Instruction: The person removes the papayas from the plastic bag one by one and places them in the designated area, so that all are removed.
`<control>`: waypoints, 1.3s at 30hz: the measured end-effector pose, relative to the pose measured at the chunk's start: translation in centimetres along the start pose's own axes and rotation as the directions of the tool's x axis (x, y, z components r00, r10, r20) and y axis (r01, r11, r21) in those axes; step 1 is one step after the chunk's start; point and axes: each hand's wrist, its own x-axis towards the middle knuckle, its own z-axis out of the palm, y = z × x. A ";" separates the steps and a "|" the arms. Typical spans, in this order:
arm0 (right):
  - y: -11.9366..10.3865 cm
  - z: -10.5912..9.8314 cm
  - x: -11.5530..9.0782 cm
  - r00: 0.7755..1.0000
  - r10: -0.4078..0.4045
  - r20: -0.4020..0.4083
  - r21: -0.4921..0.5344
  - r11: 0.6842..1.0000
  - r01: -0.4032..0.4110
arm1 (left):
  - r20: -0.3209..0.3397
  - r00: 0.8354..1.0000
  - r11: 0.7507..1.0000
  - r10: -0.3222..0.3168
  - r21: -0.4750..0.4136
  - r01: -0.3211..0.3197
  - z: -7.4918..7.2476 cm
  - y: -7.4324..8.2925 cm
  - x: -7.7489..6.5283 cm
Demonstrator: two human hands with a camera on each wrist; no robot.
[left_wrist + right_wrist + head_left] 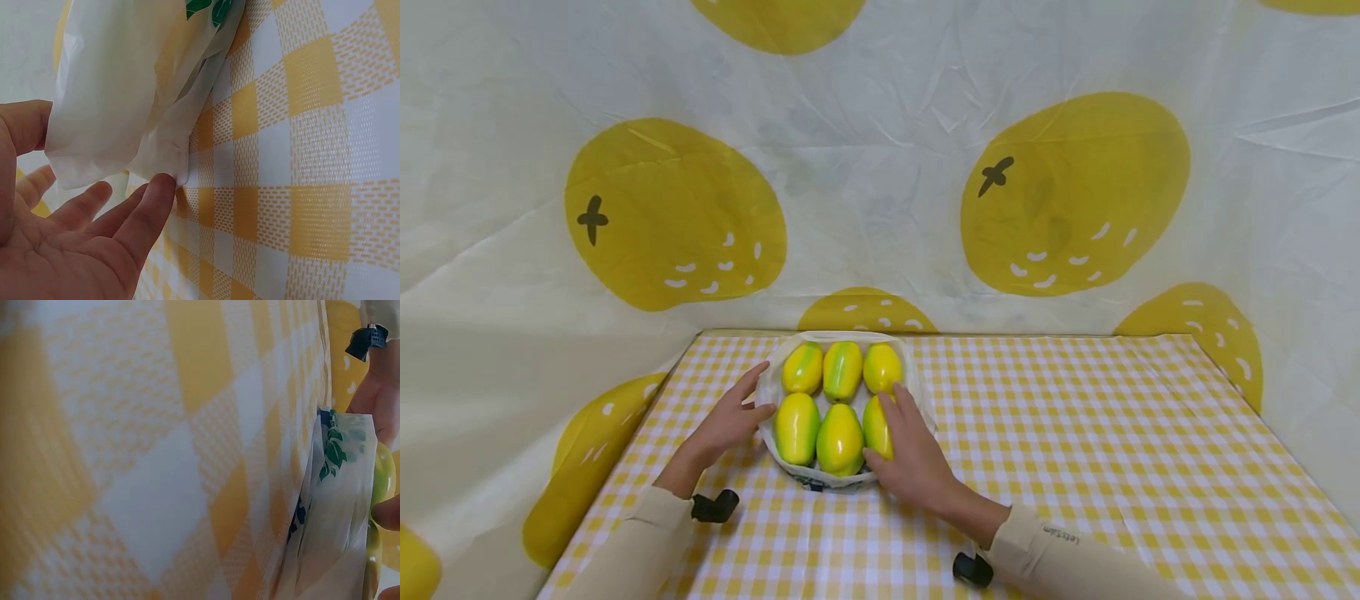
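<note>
"Yellow-green fruits, six of them, lie in a white bag on the checked cloth, yes?"

"Yes. From the head view they make two rows, far and near. The bag sits at the left part of the cloth, mouth upward. The left hand is at its left rim; the right hand lies over the near right fruit, fingers and thumb on it. The hands are apart. Whether the right one grips, I cannot tell."

"And from the left wrist?"

"The left fingers are spread loosely, one tip at the bag's lower edge; the thumb tip is hidden behind the bag. I see no firm hold. Some green print shows."

"From the right wrist?"

"One fingertip seems to touch a fruit; most of that hand is out of sight. The bag's wall looks thin and creased."

"What could go wrong?"

"If the right hand pushes sideways, the smooth fruit may roll against its neighbours. If one rim alone is lifted, the wall may fold and fruits may spill."
</note>
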 end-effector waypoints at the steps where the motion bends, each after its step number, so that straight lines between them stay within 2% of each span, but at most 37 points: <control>1: 0.0 0.0 0.0 1.000 0.002 0.000 0.000 1.000 -0.002 | -0.002 1.000 1.000 -0.001 0.001 0.001 0.0 0.0 0.0; 15: 0.6 0.2 0.9 0.993 0.108 0.049 0.018 0.994 -0.109 | -0.004 1.000 1.000 -0.001 0.005 0.001 -0.1 -0.4 0.4; 21: 0.6 0.3 1.2 0.993 0.117 0.015 0.036 0.992 -0.117 | -0.008 1.000 1.000 -0.011 0.014 0.011 0.0 -0.4 0.4; 28: 0.5 0.6 1.4 0.993 0.114 -0.032 0.045 0.993 -0.113 | -0.009 1.000 1.000 0.010 0.016 -0.010 0.0 -0.4 0.3; 39: 0.4 0.6 1.4 0.991 0.107 -0.076 0.042 0.994 -0.104 | -0.016 1.000 1.000 0.010 0.015 -0.010 0.0 -0.5 0.4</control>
